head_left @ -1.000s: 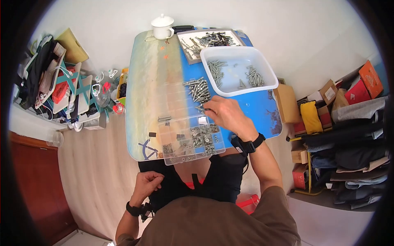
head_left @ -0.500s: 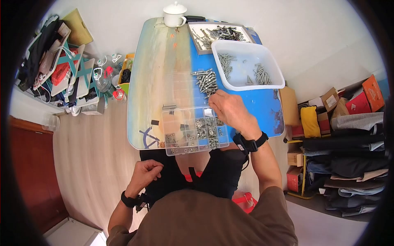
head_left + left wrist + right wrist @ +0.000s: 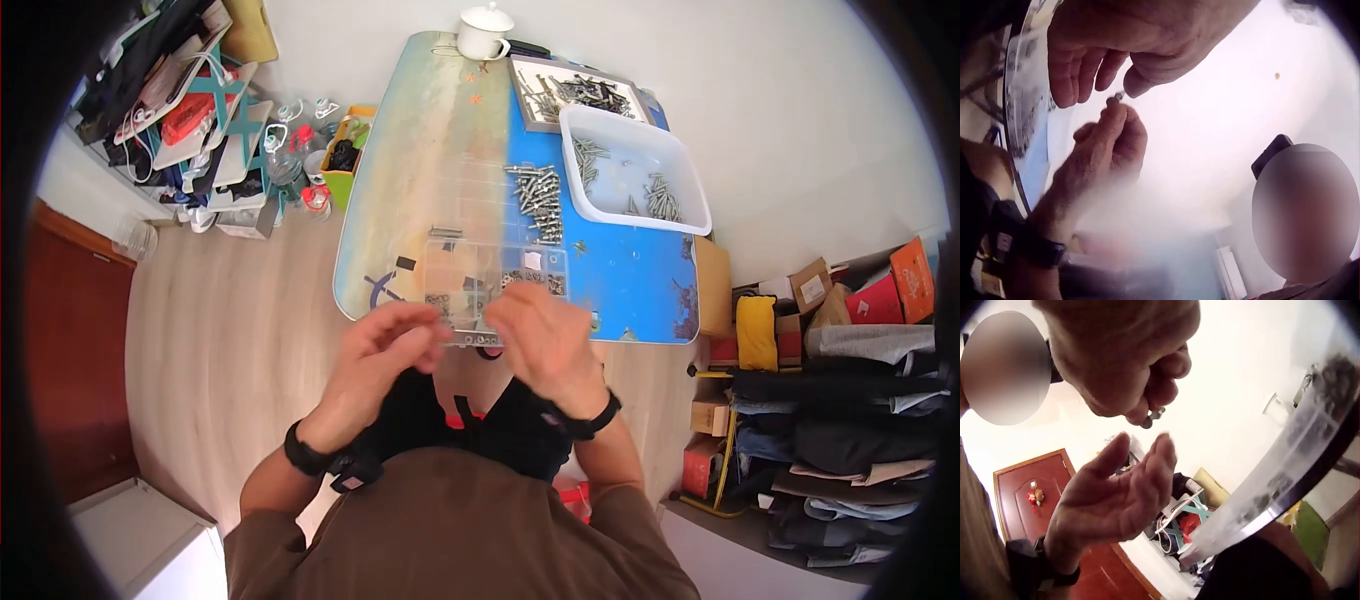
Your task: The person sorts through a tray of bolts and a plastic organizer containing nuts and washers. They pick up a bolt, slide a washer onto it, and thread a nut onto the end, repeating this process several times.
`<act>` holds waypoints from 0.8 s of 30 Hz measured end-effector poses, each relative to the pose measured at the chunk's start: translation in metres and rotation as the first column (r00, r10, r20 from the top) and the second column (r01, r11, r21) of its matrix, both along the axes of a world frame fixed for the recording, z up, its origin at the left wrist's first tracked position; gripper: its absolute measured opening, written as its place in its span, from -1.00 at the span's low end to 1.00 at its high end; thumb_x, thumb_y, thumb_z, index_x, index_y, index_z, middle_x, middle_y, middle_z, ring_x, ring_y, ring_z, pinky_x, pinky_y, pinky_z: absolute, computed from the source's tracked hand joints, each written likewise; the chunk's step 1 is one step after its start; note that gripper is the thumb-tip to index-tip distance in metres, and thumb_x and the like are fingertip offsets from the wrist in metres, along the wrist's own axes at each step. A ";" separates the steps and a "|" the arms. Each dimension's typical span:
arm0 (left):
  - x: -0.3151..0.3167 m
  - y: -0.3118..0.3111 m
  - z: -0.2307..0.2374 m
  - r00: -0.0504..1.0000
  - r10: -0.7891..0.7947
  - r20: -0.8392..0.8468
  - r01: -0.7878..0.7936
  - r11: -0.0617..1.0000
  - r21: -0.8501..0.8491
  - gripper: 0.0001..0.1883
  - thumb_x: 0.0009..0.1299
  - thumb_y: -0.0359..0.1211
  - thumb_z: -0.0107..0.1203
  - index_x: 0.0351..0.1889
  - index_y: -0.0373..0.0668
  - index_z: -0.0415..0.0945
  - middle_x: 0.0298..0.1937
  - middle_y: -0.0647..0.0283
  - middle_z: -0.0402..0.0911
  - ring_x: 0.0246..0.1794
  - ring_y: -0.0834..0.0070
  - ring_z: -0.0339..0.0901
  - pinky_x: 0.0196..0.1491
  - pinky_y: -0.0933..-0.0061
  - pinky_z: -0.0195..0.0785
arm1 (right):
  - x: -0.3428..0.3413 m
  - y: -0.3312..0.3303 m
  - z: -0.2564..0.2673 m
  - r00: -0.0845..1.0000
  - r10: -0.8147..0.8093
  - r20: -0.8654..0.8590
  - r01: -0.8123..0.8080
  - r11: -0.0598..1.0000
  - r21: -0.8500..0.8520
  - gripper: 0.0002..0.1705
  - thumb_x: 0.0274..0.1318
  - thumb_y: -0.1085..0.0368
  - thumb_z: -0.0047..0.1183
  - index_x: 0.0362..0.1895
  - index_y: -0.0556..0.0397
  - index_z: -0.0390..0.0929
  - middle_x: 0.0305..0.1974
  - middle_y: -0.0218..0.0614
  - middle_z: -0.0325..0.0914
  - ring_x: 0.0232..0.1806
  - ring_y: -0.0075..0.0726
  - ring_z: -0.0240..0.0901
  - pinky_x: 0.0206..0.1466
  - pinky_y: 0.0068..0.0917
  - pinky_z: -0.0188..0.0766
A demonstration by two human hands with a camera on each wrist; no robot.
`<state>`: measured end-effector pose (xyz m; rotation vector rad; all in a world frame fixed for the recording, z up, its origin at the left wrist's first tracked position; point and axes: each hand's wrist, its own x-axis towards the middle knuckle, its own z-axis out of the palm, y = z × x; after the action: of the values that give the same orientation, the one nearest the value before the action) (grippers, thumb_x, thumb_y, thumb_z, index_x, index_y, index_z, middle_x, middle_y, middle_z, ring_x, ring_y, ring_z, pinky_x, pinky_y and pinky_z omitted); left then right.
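Observation:
My right hand point(image 3: 548, 335) pinches a small metal bolt point(image 3: 1155, 416) between thumb and fingertips; only its shiny end sticks out, the rest hidden in the fingers. Facing it from the left, my left hand point(image 3: 385, 352) has its fingers spread loosely and slightly bent, with nothing in them. In the left wrist view the bolt's end point(image 3: 1119, 96) is close by the left thumb. Both hands are over the near edge of a clear compartment box point(image 3: 455, 262) with small nuts and washers. Beyond it a pile of metal bolts point(image 3: 538, 200) lies on the table.
A white plastic tub point(image 3: 635, 222) with loose screws stands at the table's back right. Behind it is a shallow tray point(image 3: 540, 122) of mixed screws. A lidded white mug point(image 3: 484, 40) sits at the far edge. Folded clothes point(image 3: 850, 400) are stacked at the right.
My right hand has left the bolt pile and come back toward the body with a bolt. The left hand has risen from the lap to meet it at the table's near edge.

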<state>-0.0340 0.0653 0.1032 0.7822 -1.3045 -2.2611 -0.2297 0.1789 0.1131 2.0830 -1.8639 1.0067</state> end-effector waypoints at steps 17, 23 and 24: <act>-0.022 0.010 -0.020 0.934 -0.357 -0.029 0.349 0.887 0.303 -0.74 0.52 -0.28 0.08 -0.07 -0.30 0.62 -0.39 0.28 0.66 -0.50 0.61 0.59 -0.45 0.62 0.45 | 0.007 0.037 -0.030 0.496 -0.111 0.861 -0.028 0.989 0.143 -0.66 0.15 0.35 0.24 0.02 0.17 0.61 -0.37 -0.40 0.53 -0.48 -0.65 0.33 -0.45 -0.66 0.26; -0.030 0.012 -0.015 0.867 -0.497 0.037 0.462 0.830 0.311 -0.77 0.50 -0.27 0.10 -0.18 -0.26 0.62 -0.41 0.30 0.66 -0.51 0.63 0.61 -0.41 0.65 0.53 | -0.004 0.039 -0.030 0.639 -0.062 0.767 -0.218 0.942 0.257 -0.81 0.25 0.30 0.20 -0.16 0.18 0.66 -0.39 -0.38 0.59 -0.44 -0.61 0.49 -0.37 -0.62 0.38; -0.031 0.012 -0.017 0.884 -0.467 -0.004 0.435 0.821 0.369 -0.76 0.50 -0.29 0.10 -0.12 -0.30 0.61 -0.37 0.25 0.68 -0.48 0.59 0.62 -0.39 0.61 0.54 | -0.004 0.041 -0.028 0.614 -0.117 0.780 -0.193 0.937 0.293 -0.84 0.26 0.33 0.18 -0.20 0.18 0.66 -0.42 -0.41 0.58 -0.48 -0.63 0.46 -0.40 -0.63 0.37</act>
<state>-0.0648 0.0770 0.0865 0.7546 -1.2255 -2.9417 -0.2332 0.2197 0.0854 2.0026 -2.5560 2.0004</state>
